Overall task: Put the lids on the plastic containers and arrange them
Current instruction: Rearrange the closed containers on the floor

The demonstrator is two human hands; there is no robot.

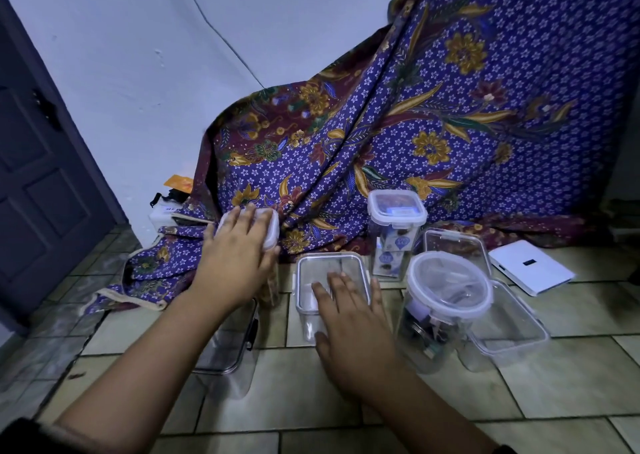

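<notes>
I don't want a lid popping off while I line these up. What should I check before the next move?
1. left hand flat on the white lid: ok.
2. right hand flat on the clear rectangular lid: ok.
3. That lid's side clips latched: cannot tell.
4. round jar lidded: ok.
5. tall square container lidded: ok.
6. container under the left forearm lidded: cannot tell.
</notes>
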